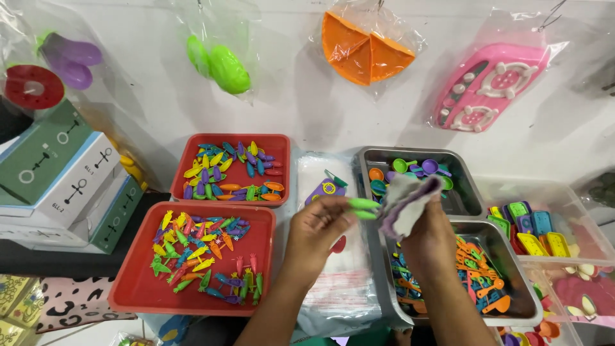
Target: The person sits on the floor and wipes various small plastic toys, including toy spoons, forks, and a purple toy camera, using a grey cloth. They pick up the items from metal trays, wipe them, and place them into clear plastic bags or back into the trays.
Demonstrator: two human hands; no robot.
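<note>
Green plastic, a small toy piece (363, 206), is pinched between the fingertips of the left hand (318, 225), which hovers above a stack of clear plastic bags (339, 282). The right hand (428, 232) is closed around a small clear bag (405, 204) with purple and white showing through it, mouth turned toward the green piece; the two are just beside each other, over the gap between the bags and the metal trays.

Judging from this one head view, the piece would go in cleanly if the right fingers spread the bag's mouth and the left hand aims the piece end-first, letting go only once it is past the opening.

Two red trays sit to the left: the far red tray (280, 142) holds small fish-like and vegetable-like pieces in many colours, the near red tray (128, 288) holds carrot shapes and similar bits. At right, the far metal tray (461, 192) holds little round spoons or pans, the near metal tray (512, 282) mostly orange and blue utensils. A clear tub (576, 211) beyond them holds flat yellow, green and blue toy pieces.
</note>
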